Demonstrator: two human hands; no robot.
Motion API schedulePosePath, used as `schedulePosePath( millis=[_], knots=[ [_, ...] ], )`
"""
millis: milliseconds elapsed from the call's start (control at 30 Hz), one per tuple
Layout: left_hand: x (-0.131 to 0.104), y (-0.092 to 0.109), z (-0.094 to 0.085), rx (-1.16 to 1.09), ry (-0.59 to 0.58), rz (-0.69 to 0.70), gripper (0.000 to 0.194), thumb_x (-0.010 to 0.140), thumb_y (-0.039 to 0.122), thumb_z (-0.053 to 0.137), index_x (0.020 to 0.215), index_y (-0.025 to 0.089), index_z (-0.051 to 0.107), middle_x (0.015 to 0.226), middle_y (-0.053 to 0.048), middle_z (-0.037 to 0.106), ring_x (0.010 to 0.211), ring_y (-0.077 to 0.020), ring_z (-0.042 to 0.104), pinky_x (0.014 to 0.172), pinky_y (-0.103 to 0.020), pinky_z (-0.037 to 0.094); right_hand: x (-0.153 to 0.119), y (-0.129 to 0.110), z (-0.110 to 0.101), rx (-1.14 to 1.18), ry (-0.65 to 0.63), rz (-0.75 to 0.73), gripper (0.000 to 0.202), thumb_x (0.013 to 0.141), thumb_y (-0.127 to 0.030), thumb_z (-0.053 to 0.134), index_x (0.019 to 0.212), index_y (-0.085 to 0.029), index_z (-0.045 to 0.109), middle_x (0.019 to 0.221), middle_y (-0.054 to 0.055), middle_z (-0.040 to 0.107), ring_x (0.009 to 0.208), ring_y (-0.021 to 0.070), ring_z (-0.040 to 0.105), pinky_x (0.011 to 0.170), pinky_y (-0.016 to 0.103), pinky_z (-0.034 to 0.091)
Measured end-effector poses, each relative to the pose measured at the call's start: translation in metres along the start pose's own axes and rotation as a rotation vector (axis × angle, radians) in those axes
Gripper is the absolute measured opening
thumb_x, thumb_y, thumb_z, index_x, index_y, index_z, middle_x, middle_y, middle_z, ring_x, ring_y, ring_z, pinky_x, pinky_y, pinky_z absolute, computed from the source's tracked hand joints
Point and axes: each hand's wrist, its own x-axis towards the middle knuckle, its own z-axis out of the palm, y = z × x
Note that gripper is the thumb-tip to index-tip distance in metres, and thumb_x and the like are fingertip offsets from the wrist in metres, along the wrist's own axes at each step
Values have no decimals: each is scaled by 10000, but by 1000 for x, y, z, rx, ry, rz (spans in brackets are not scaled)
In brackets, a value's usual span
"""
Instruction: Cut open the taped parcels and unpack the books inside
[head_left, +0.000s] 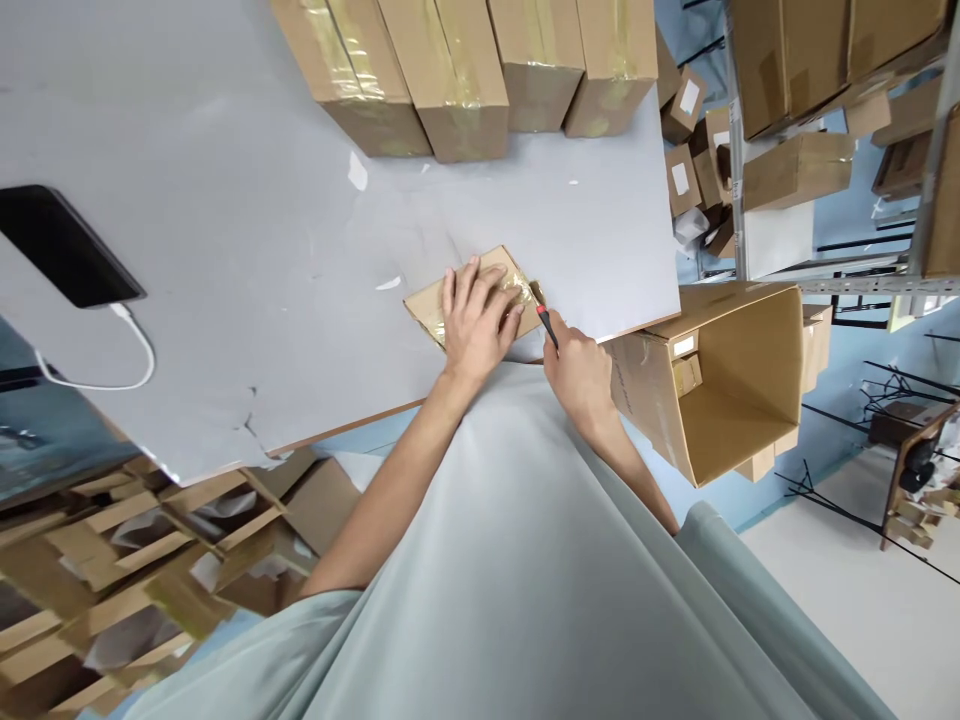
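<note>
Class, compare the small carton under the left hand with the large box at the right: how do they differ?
The small carton is slim; the large box is deep.
The small carton lies on the table, under the left hand; the large box is beyond its edge, mouth open.
Both are brown cardboard.

Bright, even light over your worktop; soft shadows on it, glare flashing off the taped boxes beyond, wide-angle stretch and blur toward the frame edges.
</note>
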Motion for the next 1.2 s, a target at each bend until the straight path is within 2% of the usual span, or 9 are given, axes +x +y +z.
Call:
schedulePosePath(
  millis=[167, 367, 633, 767, 867, 967, 1033, 1133, 1200],
  knots=[
    [0, -1, -1, 6, -14, -13, 372, 1158, 523, 583, 1387, 296, 769, 1651, -105, 705, 1761, -386, 402, 1482, -709, 118, 23, -6, -2, 57, 21, -85, 644, 1225, -249, 386, 1866, -274, 332, 1401, 158, 814, 1194, 313, 832, 1079, 428, 626],
    [-1, -5, -1, 29, -23, -18, 347, 1146, 504, 613, 1383, 310, 776, 1661, -110, 695, 1761, -396, 401, 1475, -722, 117, 46, -5, 5, 86, 22, -112, 591, 1229, -251, 351, 1815, -236, 433, 1416, 172, 808, 1217, 321, 826, 1080, 434, 627],
    [-6, -7, 4, 90, -32, -9, 336, 1154, 518, 604, 1357, 313, 777, 1653, -103, 702, 1751, -389, 425, 1477, -711, 137, 28, 15, 13, 40, -59, 14, 537, 1162, -168, 464, 1689, -156, 569, 1302, 210, 855, 1146, 309, 851, 991, 387, 648],
    [-3, -5, -7, 106, -35, -24, 346, 1156, 537, 600, 1371, 323, 765, 1653, -100, 698, 1746, -391, 433, 1476, -714, 146, 14, 37, 13, 163, -68, -98, 517, 1190, -235, 447, 1691, -231, 578, 1292, 143, 874, 1107, 297, 852, 972, 362, 620],
    [-11, -2, -23, 151, 55, -107, 360, 1171, 525, 575, 1438, 340, 732, 1666, -105, 672, 1745, -377, 433, 1474, -707, 166, 18, 57, 17, 340, 48, -168, 515, 1195, -305, 423, 1677, -264, 598, 1383, 120, 856, 1178, 305, 836, 1009, 367, 607],
    [-32, -2, -35, 225, 235, -295, 479, 1167, 543, 577, 1591, 327, 629, 1763, -156, 550, 1778, -382, 362, 1461, -690, 221, 47, 81, 30, 510, 200, -135, 485, 1177, -378, 423, 1565, -250, 684, 1400, 134, 843, 1242, 330, 815, 1049, 417, 615],
    [-50, -7, -38, 224, 333, -435, 664, 1122, 614, 645, 1686, 284, 529, 1817, -215, 453, 1775, -403, 350, 1434, -664, 306, 79, 95, 42, 618, 223, -91, 453, 1174, -465, 431, 1384, -232, 759, 1213, 135, 870, 1112, 336, 837, 1002, 439, 635],
    [-76, -22, -39, 85, 412, -656, 833, 1073, 694, 690, 1732, 249, 443, 1774, -260, 484, 1601, -388, 576, 1294, -572, 525, 134, 108, 61, 784, 205, -28, 392, 1125, -559, 567, 1153, -217, 757, 889, 67, 815, 813, 286, 826, 875, 403, 650],
    [-91, -35, -42, -27, 448, -770, 792, 1077, 710, 677, 1695, 256, 478, 1691, -234, 588, 1409, -338, 712, 1168, -502, 621, 167, 107, 73, 868, 168, -44, 329, 1079, -527, 648, 1084, -209, 732, 854, 33, 784, 743, 240, 806, 813, 358, 643]
  ],
)
